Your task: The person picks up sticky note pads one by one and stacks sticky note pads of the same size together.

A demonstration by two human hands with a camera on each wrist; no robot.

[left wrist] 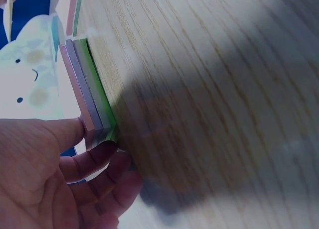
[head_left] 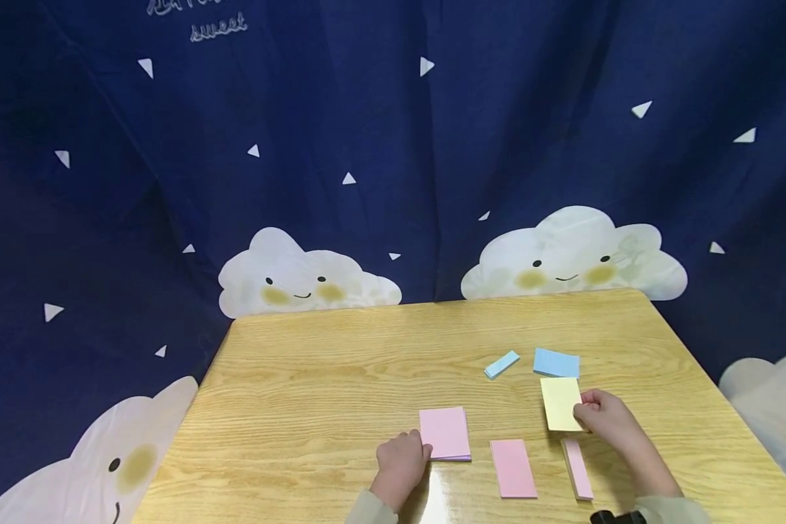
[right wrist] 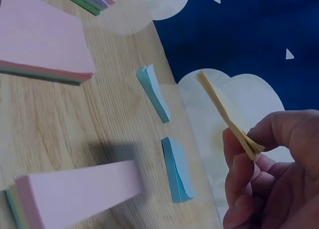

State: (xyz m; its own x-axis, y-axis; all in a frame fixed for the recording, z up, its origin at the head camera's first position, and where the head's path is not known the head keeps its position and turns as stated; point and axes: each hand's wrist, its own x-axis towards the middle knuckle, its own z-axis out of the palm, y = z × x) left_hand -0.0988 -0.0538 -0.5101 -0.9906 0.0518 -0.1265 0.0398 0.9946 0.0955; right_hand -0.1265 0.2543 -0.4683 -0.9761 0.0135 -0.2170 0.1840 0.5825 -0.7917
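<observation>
My right hand [head_left: 608,418] pinches a pale yellow sticky note pad [head_left: 560,404] by its right edge, held up over the table. In the right wrist view the yellow pad [right wrist: 224,109] is seen edge-on, its sheets fanning a little between thumb and fingers. My left hand [head_left: 402,462] pinches the lower left corner of a square sticky note stack [head_left: 445,432] with a pink top. From the left wrist view, this stack [left wrist: 89,89] shows pink, purple, grey and green layers. A pink rectangular pad [head_left: 514,469] and a narrow pink strip pad [head_left: 577,470] lie between the hands.
Behind the yellow pad lies a blue rectangular pad [head_left: 557,363], with a narrow blue strip pad [head_left: 501,364] to its left. The wooden table [head_left: 314,378] ends at a dark blue curtain [head_left: 380,131] printed with clouds and triangles.
</observation>
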